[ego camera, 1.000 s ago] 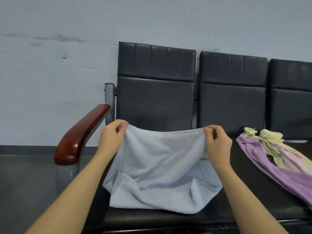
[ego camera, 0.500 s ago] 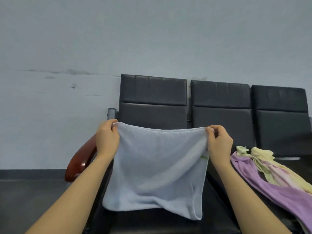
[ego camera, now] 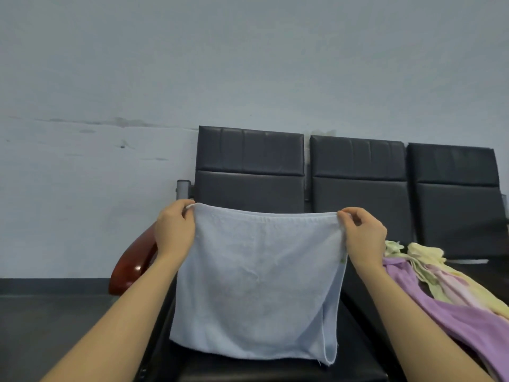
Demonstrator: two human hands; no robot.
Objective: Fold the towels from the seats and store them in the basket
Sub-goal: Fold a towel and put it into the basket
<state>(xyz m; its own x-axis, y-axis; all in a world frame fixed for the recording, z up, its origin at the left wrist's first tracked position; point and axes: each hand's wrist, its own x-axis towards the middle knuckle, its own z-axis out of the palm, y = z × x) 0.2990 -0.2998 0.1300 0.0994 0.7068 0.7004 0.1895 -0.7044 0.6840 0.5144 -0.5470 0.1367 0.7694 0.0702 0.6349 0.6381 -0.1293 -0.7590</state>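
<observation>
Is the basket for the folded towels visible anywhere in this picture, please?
No, only the seats, the held blue towel and more towels show.

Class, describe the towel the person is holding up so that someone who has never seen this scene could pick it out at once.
Find the row of dark padded seats against the pale wall. In front of the leftmost seat, the left hand and right hand pinch the top corners of a pale blue towel, which hangs as a flat square. The purple towel and yellow towel lie crumpled on the seats to its right.
</observation>
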